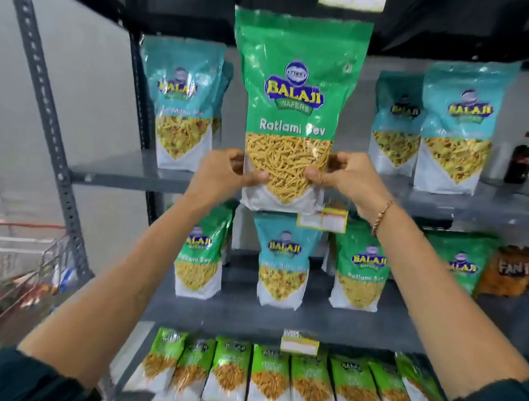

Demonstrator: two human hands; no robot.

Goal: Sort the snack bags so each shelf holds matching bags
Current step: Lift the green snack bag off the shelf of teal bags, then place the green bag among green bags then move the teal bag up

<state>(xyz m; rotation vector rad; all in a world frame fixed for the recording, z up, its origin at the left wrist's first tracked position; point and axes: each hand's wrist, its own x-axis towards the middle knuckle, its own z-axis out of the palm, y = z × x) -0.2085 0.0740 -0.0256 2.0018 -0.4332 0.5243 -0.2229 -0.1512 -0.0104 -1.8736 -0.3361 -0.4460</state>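
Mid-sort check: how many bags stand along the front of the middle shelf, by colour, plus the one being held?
Green bags: 3
Teal bag: 1
Orange bag: 1
Held green bag: 1
Total: 6

Grey metal shelves (120,174) carry upright teal bags (182,104) and green bags (358,266).

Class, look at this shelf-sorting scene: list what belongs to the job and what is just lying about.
Belongs to the job:
green Ratlami Sev bag, held by left hand and right hand
teal bag among green bags, middle shelf
teal bags, upper shelf

Just lying about:
dark soda bottle
orange packet
price tag
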